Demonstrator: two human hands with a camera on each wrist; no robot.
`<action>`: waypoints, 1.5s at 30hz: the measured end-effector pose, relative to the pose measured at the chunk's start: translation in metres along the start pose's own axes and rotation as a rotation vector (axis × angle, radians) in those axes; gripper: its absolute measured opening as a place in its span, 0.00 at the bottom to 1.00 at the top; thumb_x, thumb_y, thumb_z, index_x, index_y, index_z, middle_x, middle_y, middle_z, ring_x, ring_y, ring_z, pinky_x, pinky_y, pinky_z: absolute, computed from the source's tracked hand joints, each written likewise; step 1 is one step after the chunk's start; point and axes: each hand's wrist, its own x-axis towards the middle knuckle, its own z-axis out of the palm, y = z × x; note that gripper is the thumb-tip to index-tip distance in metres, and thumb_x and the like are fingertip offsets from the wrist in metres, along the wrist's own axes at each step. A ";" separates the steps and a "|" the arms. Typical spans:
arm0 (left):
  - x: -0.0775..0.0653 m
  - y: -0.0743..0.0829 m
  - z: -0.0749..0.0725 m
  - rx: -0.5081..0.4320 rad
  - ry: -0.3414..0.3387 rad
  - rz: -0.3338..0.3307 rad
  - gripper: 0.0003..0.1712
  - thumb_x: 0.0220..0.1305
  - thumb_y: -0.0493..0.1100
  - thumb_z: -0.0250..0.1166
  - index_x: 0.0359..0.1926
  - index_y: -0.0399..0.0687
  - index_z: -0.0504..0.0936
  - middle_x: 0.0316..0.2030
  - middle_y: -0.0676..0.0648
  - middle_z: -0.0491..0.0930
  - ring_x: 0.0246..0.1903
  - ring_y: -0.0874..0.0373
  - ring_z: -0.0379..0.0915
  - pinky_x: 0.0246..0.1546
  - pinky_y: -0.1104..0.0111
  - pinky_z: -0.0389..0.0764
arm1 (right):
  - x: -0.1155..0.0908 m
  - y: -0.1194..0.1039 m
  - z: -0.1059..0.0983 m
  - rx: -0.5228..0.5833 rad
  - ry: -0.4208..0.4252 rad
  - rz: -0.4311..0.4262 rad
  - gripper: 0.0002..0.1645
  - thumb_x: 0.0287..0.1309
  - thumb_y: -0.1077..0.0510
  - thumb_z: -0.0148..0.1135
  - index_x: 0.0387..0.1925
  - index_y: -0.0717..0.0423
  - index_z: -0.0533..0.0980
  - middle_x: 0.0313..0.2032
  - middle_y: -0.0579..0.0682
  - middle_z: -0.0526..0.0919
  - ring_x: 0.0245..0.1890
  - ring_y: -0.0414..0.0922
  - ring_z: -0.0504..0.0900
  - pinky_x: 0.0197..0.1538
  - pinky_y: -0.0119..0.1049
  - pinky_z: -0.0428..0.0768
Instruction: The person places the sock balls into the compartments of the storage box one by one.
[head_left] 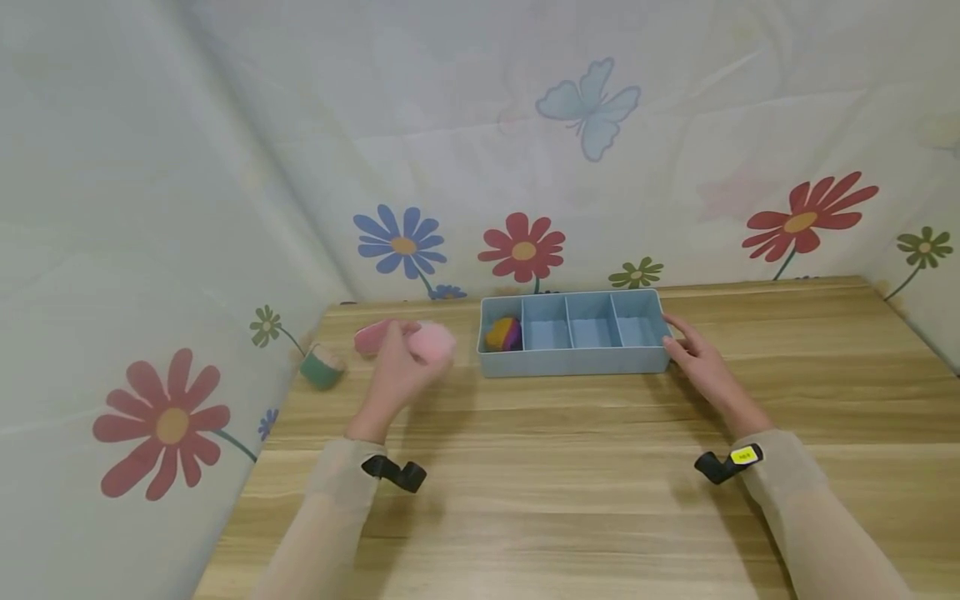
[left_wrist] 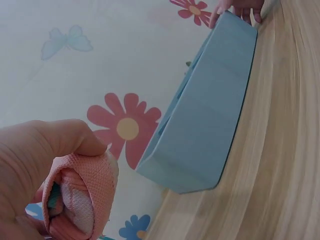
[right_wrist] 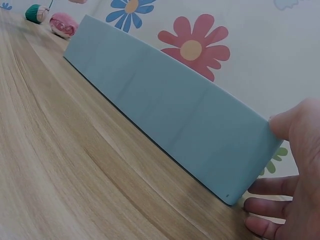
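My left hand (head_left: 401,371) pinches a rolled pink sock (head_left: 433,342) above the table, left of the box. In the left wrist view the roll's folded end shows, with white and a bit of green inside. The light blue four-compartment box (head_left: 573,361) stands near the wall. Against its right end my right hand (head_left: 701,364) rests, thumb by the front corner and the other fingers along the end wall. Inside the box's leftmost compartment lies a yellow and purple rolled sock (head_left: 501,335).
Behind my left hand a darker pink roll (head_left: 371,338) lies on the wooden table (head_left: 555,483). Farther left sits a green and white roll (head_left: 321,367) by the side wall. Flower-printed cloth (head_left: 450,150) hangs along the table's back and left edges.
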 end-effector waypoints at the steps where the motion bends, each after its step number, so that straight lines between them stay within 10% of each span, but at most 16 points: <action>1: 0.001 0.002 0.001 0.000 -0.005 0.001 0.39 0.43 0.48 0.73 0.52 0.37 0.63 0.47 0.41 0.68 0.44 0.50 0.68 0.43 0.59 0.73 | 0.000 0.000 0.000 -0.002 0.001 0.001 0.33 0.70 0.48 0.41 0.71 0.50 0.47 0.61 0.73 0.60 0.57 0.63 0.64 0.47 0.50 0.70; 29: 0.016 0.046 0.042 -0.050 -0.130 0.077 0.42 0.42 0.53 0.74 0.55 0.47 0.63 0.51 0.45 0.69 0.45 0.52 0.70 0.39 0.60 0.78 | 0.001 0.001 -0.002 0.029 0.004 0.024 0.34 0.69 0.46 0.42 0.71 0.48 0.48 0.60 0.72 0.61 0.58 0.64 0.63 0.49 0.55 0.68; 45: 0.025 0.053 0.058 -0.071 -0.189 0.129 0.41 0.44 0.52 0.73 0.55 0.47 0.62 0.52 0.47 0.68 0.46 0.53 0.69 0.38 0.63 0.79 | 0.003 0.006 0.000 0.053 0.030 0.017 0.34 0.69 0.46 0.43 0.71 0.50 0.49 0.59 0.73 0.64 0.51 0.60 0.69 0.39 0.39 0.76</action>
